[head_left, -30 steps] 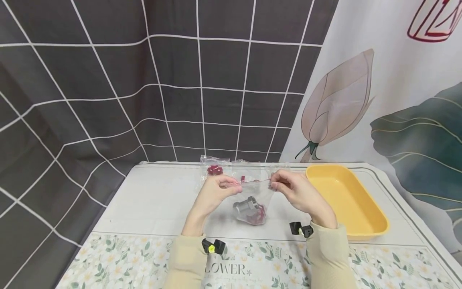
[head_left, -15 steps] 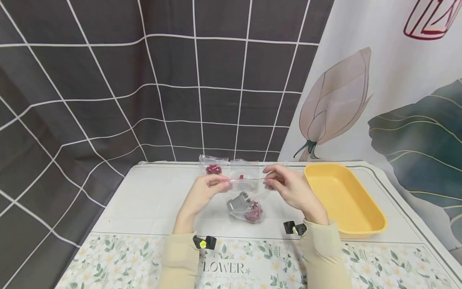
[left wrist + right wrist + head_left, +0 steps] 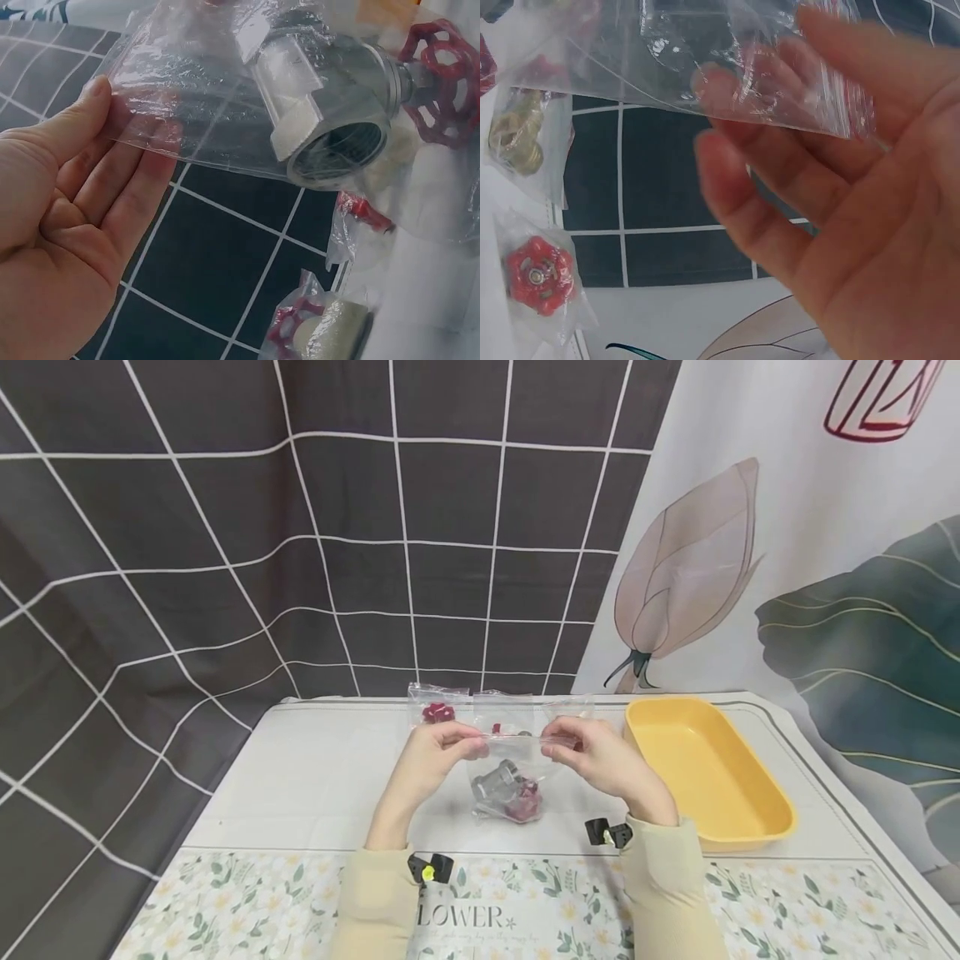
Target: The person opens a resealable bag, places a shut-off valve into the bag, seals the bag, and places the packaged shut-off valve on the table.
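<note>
A clear zip bag (image 3: 517, 750) hangs upright between my two hands in the head view. Inside it are a grey metal valve (image 3: 330, 112) and its red handwheel (image 3: 446, 82), low in the bag. My left hand (image 3: 429, 764) pinches the top left corner between thumb and fingers. At the top right, my right hand (image 3: 600, 764) pinches the zip edge. In the right wrist view, the bag's red-lined zip strip (image 3: 844, 90) runs beside the right thumb, with the fingers behind the film.
Behind the held bag lie several other clear bags: one with a red handwheel (image 3: 438, 712), one with small parts (image 3: 504, 703), and one further right (image 3: 573, 706). A yellow tray (image 3: 783, 814) stands at the right. Gridded dark cloth (image 3: 345, 510) hangs behind the table.
Both hands have shifted slightly left in view with the bag. The valve has tilted inside the bag. My right fingers have come down onto the zip edge, and the hands are a little closer together.
</note>
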The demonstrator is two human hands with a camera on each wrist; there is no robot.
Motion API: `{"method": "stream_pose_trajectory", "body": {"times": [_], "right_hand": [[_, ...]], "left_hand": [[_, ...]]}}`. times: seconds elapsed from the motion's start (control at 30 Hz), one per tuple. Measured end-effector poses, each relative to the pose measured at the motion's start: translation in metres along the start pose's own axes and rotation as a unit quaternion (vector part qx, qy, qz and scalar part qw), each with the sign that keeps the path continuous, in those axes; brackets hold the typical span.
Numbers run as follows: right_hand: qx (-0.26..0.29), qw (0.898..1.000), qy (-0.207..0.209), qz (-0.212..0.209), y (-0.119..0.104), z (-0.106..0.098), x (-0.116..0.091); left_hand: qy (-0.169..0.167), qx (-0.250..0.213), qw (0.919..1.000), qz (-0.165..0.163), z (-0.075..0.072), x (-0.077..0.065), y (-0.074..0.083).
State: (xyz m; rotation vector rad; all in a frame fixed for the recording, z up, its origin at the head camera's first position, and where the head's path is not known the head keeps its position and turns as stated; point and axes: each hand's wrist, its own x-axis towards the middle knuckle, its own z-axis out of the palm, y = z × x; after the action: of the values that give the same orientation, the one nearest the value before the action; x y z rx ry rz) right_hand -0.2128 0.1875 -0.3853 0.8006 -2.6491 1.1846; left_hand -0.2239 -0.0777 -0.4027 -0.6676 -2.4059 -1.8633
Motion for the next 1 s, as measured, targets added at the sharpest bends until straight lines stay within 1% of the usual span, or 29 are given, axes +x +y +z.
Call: {"method": "stream_pose_trajectory", "body": {"times": [0.03,0.07,0.1,0.17,0.23,0.33,0.43,0.57,0.67,0.7,0.8,0.83,1.0], "right_hand": [[-0.004,1.0,0.003,0.0,0.001,0.0,0.0],[-0.005,1.0,0.008,-0.002,0.001,0.0,0.001],[-0.002,1.0,0.012,-0.002,0.001,0.0,0.001],[-0.004,1.0,0.018,-0.003,0.0,0.0,0.001],[-0.008,1.0,0.02,-0.008,-0.001,0.0,0.001],[-0.011,1.0,0.023,-0.01,-0.002,0.0,0.001],[-0.015,1.0,0.025,-0.005,-0.003,0.001,0.001],[-0.019,1.0,0.024,0.007,-0.003,0.001,0.001],[-0.017,0.999,0.024,0.012,-0.003,0.0,0.001],[-0.014,1.0,0.024,0.012,-0.003,0.0,0.001],[-0.011,1.0,0.026,0.008,-0.004,0.0,0.0],[-0.01,1.0,0.027,0.007,-0.004,0.0,0.001],[-0.025,0.999,0.031,0.002,-0.004,0.002,0.002]], "left_hand": [[-0.004,0.0,1.0,-0.002,0.0,0.0,0.0],[-0.007,-0.003,1.0,-0.001,-0.001,0.001,-0.005],[-0.012,-0.004,0.9999,-0.001,-0.002,0.001,-0.006],[-0.013,-0.007,0.9999,-0.006,-0.004,0.001,-0.008],[-0.007,-0.015,0.9998,-0.014,-0.007,0.001,-0.011],[0.014,-0.024,0.9993,-0.023,-0.011,0.001,-0.015],[0.022,-0.027,0.9991,-0.023,-0.013,-0.001,-0.011],[0.018,-0.007,0.9997,-0.014,-0.014,-0.006,0.005],[0.024,0.01,0.9996,-0.015,-0.013,-0.007,0.007],[0.027,0.014,0.9994,-0.016,-0.013,-0.007,0.004],[0.028,0.016,0.9995,-0.003,-0.012,-0.006,-0.004],[0.025,0.015,0.9996,0.008,-0.012,-0.006,-0.005],[-0.012,0.029,0.9978,0.058,-0.013,-0.005,-0.008]]}}
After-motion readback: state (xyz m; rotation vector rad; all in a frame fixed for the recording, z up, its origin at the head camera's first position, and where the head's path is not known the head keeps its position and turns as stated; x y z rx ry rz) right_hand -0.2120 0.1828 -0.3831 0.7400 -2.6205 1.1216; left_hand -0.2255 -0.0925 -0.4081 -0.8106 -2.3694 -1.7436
